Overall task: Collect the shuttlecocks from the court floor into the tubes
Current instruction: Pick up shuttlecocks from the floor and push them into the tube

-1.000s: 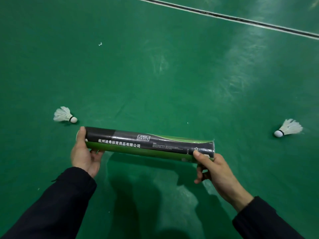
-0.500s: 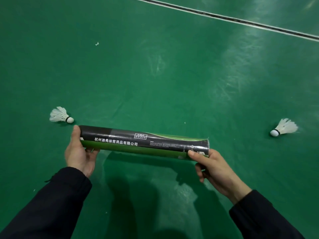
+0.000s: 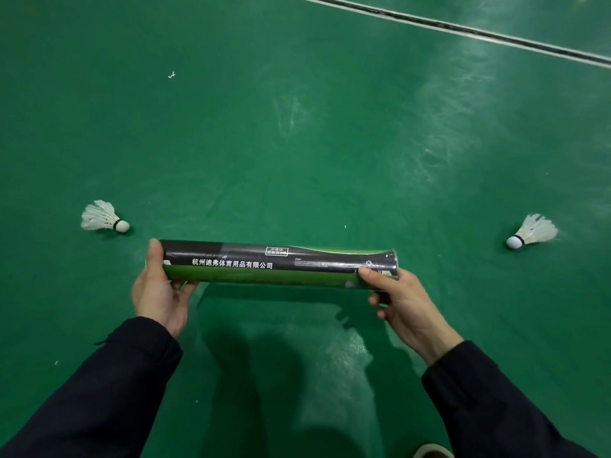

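Green court floor; left shuttlecock, right shuttlecock, well apart

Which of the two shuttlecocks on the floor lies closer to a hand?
The left shuttlecock: it lies just beyond the left hand; the right shuttlecock lies farther from the right hand.

Open green floor lies around both shuttlecocks. The left shuttlecock and right shuttlecock sit well apart, nothing near them.
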Motion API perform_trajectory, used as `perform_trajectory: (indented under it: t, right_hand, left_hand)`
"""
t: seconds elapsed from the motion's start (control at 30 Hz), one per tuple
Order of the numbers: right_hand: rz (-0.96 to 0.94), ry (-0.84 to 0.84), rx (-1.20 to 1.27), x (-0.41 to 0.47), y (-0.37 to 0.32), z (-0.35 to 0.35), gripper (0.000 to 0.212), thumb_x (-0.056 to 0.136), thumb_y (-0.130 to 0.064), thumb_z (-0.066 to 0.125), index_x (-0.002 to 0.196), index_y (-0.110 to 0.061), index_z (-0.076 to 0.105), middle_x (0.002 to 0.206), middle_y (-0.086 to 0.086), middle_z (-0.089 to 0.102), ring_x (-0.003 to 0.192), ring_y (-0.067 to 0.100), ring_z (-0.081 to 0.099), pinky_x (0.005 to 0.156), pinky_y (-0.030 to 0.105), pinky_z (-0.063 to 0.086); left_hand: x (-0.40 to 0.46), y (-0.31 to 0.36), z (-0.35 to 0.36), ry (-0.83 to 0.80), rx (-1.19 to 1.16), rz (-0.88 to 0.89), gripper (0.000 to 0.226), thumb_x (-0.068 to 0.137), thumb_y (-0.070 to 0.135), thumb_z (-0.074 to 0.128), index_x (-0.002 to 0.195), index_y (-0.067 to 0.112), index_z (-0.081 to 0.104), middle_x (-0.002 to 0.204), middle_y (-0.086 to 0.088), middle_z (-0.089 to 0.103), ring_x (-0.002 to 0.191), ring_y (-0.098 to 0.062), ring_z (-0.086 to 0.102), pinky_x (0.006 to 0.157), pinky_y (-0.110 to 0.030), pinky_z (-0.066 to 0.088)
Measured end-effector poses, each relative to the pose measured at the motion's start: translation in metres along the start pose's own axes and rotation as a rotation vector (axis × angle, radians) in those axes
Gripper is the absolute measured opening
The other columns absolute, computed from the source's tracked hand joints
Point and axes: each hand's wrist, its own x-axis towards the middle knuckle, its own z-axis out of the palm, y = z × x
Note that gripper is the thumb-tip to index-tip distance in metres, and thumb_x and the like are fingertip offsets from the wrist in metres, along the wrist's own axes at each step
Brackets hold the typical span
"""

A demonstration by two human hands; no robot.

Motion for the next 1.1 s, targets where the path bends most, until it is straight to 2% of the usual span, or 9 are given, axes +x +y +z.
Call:
perform_trajectory:
  t: [0.13, 0.3, 0.47, 0.6, 0.7, 0.77, 0.87, 0.97, 1.1]
  right_hand:
    - [0.055, -0.138, -0.076, -0.004, -0.002, -0.017, 0.039, 0.084, -0.032, 0.073, 0.118, -0.013, 0.071, 0.109, 0.015, 0.078, 0.041, 0.008, 0.044, 0.036, 0.018, 0.036]
    - [0.112, -0.259, -0.130, -0.005, 0.002, -0.027, 0.039, 0.089, -0.033, 0.069, 0.124, -0.017, 0.069, 0.115, 0.013, 0.076, 0.037, 0.009, 0.048, 0.036, 0.019, 0.044]
    - [-0.033, -0.112, 0.013, -0.005, 0.004, -0.027, 0.042, 0.085, -0.030, 0.072, 0.120, -0.006, 0.070, 0.112, 0.024, 0.075, 0.041, 0.010, 0.049, 0.042, 0.022, 0.047]
    - [-0.057, -0.095, 0.079, -0.014, -0.003, -0.040, 0.032, 0.093, -0.025, 0.068, 0.121, -0.009, 0.070, 0.113, 0.018, 0.076, 0.043, 0.009, 0.051, 0.045, 0.022, 0.049]
    - [-0.077, -0.032, 0.111, -0.018, -0.006, -0.055, 0.026, 0.097, -0.021, 0.068, 0.121, -0.012, 0.070, 0.114, 0.015, 0.076, 0.044, 0.009, 0.054, 0.048, 0.022, 0.052]
    - [-0.103, 0.009, 0.127, -0.022, -0.006, -0.065, 0.028, 0.097, -0.019, 0.068, 0.123, -0.010, 0.069, 0.108, 0.008, 0.077, 0.045, 0.010, 0.055, 0.050, 0.023, 0.052]
    - [-0.112, 0.031, 0.179, -0.029, -0.005, -0.084, 0.029, 0.097, -0.020, 0.069, 0.124, -0.008, 0.068, 0.105, 0.001, 0.076, 0.049, 0.011, 0.058, 0.051, 0.024, 0.053]
    - [-0.123, 0.114, 0.306, -0.039, -0.004, -0.118, 0.030, 0.099, -0.034, 0.064, 0.117, -0.011, 0.068, 0.107, 0.003, 0.073, 0.056, 0.014, 0.063, 0.048, 0.023, 0.052]
    - [-0.198, 0.537, 0.211, -0.031, -0.020, -0.181, 0.028, 0.104, -0.036, 0.054, 0.106, -0.014, 0.070, 0.110, 0.009, 0.075, 0.057, 0.012, 0.060, 0.051, 0.027, 0.048]
  left_hand:
    - [-0.003, -0.002, 0.002, -0.012, 0.044, 0.000, 0.028, 0.101, 0.045, 0.063, 0.100, 0.017, 0.062, 0.102, -0.005, 0.070, 0.097, -0.017, 0.070, 0.085, -0.039, 0.064]
    - [-0.004, -0.006, -0.003, -0.028, 0.088, -0.031, 0.029, 0.101, 0.047, 0.061, 0.100, 0.017, 0.062, 0.098, -0.004, 0.069, 0.095, -0.017, 0.068, 0.077, -0.034, 0.066]
    - [-0.013, -0.013, 0.013, -0.185, -0.080, -0.149, 0.049, 0.097, 0.046, 0.066, 0.134, 0.015, 0.058, 0.125, -0.008, 0.066, 0.119, -0.024, 0.065, 0.086, -0.035, 0.064]
    - [-0.053, -0.046, 0.076, -0.497, 0.086, -0.334, 0.028, 0.091, 0.035, 0.069, 0.114, 0.019, 0.067, 0.120, -0.009, 0.073, 0.118, -0.026, 0.068, 0.093, -0.040, 0.062]
    - [-0.086, -0.087, 0.120, -0.677, 0.172, -0.442, 0.036, 0.091, 0.024, 0.071, 0.125, 0.014, 0.061, 0.139, -0.019, 0.065, 0.129, -0.032, 0.065, 0.096, -0.045, 0.061]
    - [-0.111, -0.111, 0.143, -0.763, 0.217, -0.483, 0.037, 0.093, 0.021, 0.071, 0.126, 0.015, 0.059, 0.137, -0.018, 0.067, 0.127, -0.032, 0.067, 0.094, -0.045, 0.061]
    - [-0.140, -0.132, 0.169, -0.800, 0.265, -0.475, 0.034, 0.090, 0.022, 0.072, 0.122, 0.014, 0.063, 0.126, -0.014, 0.073, 0.118, -0.028, 0.071, 0.093, -0.044, 0.061]
    - [-0.153, -0.141, 0.192, -0.778, 0.284, -0.472, 0.046, 0.089, 0.022, 0.073, 0.131, 0.011, 0.058, 0.136, -0.018, 0.069, 0.122, -0.031, 0.069, 0.100, -0.044, 0.059]
    - [-0.162, -0.148, 0.224, -0.727, 0.302, -0.462, 0.057, 0.084, 0.019, 0.077, 0.134, 0.013, 0.050, 0.137, -0.019, 0.068, 0.119, -0.031, 0.072, 0.094, -0.043, 0.062]
